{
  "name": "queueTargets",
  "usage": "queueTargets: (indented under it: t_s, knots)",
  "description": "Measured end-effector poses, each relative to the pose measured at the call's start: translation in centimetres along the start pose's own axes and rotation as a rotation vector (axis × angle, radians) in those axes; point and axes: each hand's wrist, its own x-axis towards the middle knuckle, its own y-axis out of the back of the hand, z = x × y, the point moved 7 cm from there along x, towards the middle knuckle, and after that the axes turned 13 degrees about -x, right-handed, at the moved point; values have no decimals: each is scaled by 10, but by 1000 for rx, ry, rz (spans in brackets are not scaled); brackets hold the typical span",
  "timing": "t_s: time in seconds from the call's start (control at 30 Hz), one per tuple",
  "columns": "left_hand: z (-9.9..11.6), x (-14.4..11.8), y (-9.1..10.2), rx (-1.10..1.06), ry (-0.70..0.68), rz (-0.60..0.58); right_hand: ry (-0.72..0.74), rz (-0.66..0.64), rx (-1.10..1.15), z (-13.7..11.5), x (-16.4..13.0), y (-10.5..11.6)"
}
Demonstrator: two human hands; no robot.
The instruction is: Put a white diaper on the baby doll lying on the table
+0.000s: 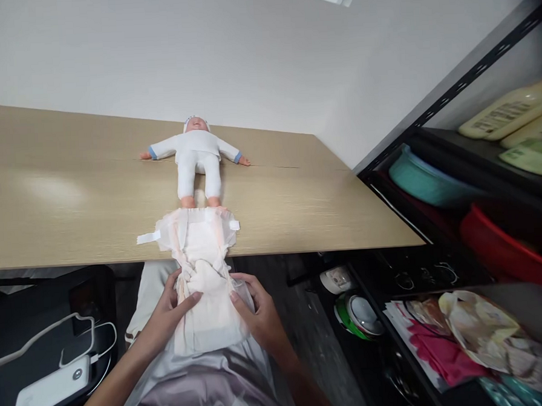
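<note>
A baby doll (198,159) in a white suit lies on its back on the wooden table (71,201), feet toward me. An unfolded white diaper (199,243) hangs over the table's front edge below the doll's feet, tabs spread at the top. My left hand (170,311) grips the diaper's lower left side, thumb on its front. My right hand (256,310) grips the lower right side. The diaper's bottom end rests on my lap.
A white power bank (49,393) with cables lies on a dark surface at lower left. A black shelf rack (451,90) on the right holds a teal bowl (422,180), a red bowl (504,245), bottles and packets. Round objects lie on the floor beside it.
</note>
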Motion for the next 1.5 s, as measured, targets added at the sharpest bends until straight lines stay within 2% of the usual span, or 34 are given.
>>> queueTargets:
  t_s: [0.17, 0.33, 0.43, 0.53, 0.6, 0.7, 0.8, 0.87, 0.93, 1.0, 1.03, 1.07, 1.17, 1.23, 1.3, 1.4, 1.5]
  knots:
    - [3, -5, 1, 8, -21, 12, 210, 295, -291, -20, 13, 20]
    - [6, -7, -1, 10, -30, 11, 397, 462, -474, -61, 47, 37]
    - [2, -7, -1, 23, -18, -5, 498, 372, -554, -96, 63, 27]
    - [1, -9, -1, 89, -26, -47, 614, 160, -677, -122, 79, -6]
    - [10, -12, 4, 264, -56, -64, 635, 41, -794, -124, 93, -30]
    - [46, -16, 12, 718, -142, -103, 589, -80, -935, -108, 118, -55]
    - [103, -9, 15, 1098, -311, -144, 546, -125, -991, -89, 132, -64]
    - [147, 7, 9, 1289, -523, -102, 544, -108, -1004, -82, 134, -65]
    - [186, 33, -4, 1461, -786, -30, 555, -88, -1012, -81, 133, -65]
    - [210, 66, -26, 1609, -1005, -36, 562, -81, -1017, -81, 132, -66]
    - [216, 85, -38, 1683, -1059, -62, 560, -80, -1019, -82, 132, -66]
    - [217, 105, -50, 1771, -1074, -142, 555, -81, -1020, -82, 132, -66]
    - [203, 154, -80, 2019, -1031, -533, 543, -87, -1013, -84, 132, -66]
    - [194, 174, -93, 2092, -997, -737, 549, -83, -998, -86, 130, -65]
    - [190, 189, -102, 2067, -1002, -848, 559, -78, -980, -88, 128, -63]
    - [189, 200, -113, 1921, -1047, -968, 573, -91, -954, -88, 127, -60]
    - [196, 204, -123, 1763, -1077, -1010, 587, -128, -933, -86, 130, -59]
